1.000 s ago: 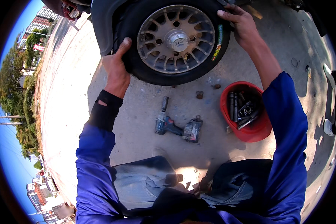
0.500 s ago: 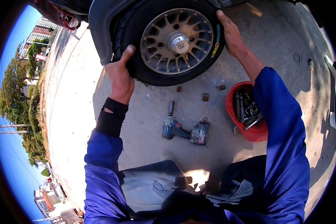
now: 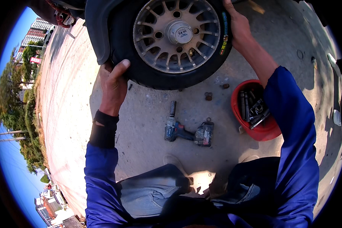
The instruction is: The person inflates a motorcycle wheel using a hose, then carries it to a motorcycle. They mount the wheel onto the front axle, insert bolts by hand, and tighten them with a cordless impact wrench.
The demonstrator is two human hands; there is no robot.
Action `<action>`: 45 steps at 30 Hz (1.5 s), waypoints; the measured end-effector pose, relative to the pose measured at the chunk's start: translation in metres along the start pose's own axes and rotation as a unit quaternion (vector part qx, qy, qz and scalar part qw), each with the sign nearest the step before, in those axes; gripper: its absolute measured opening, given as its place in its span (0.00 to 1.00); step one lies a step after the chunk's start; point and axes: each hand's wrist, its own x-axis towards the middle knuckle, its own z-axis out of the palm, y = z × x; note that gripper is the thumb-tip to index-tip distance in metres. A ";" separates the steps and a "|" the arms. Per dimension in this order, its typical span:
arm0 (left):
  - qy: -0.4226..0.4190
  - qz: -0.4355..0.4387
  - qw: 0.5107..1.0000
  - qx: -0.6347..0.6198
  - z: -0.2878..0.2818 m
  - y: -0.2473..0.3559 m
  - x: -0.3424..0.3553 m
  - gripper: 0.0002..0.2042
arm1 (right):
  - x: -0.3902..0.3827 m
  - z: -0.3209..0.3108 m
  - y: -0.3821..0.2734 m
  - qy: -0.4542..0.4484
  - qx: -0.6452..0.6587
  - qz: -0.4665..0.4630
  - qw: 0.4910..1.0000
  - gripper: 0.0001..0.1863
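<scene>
1. Left hand: thumb on the wheel's lower-left edge, parted from the fingers, whose tips are hidden; cannot tell whether they pinch
2. Right hand: thumb along the wheel's right edge; other fingertips hidden, their state cannot be told
3. Wheel: between both hands' fingers
4. Fender: lower edge just above the left fingers, tight room there
5. Ground: a stretch below the left fingers reaches the drill
6. Tub of sockets: below the right fingers, right sleeve overlapping its rim
</scene>
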 end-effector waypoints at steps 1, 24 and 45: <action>-0.017 -0.001 0.999 0.029 -0.003 -0.003 0.000 0.39 | -0.001 0.001 0.001 -0.006 0.011 0.001 1.000 0.33; 0.149 0.098 0.984 0.021 -0.024 -0.078 0.052 0.37 | 0.018 0.018 0.047 -0.013 -0.023 -0.157 0.987 0.39; -0.138 -0.054 0.945 0.290 -0.063 -0.176 -0.035 0.17 | -0.036 -0.091 0.075 -0.135 -0.618 -0.077 0.771 0.23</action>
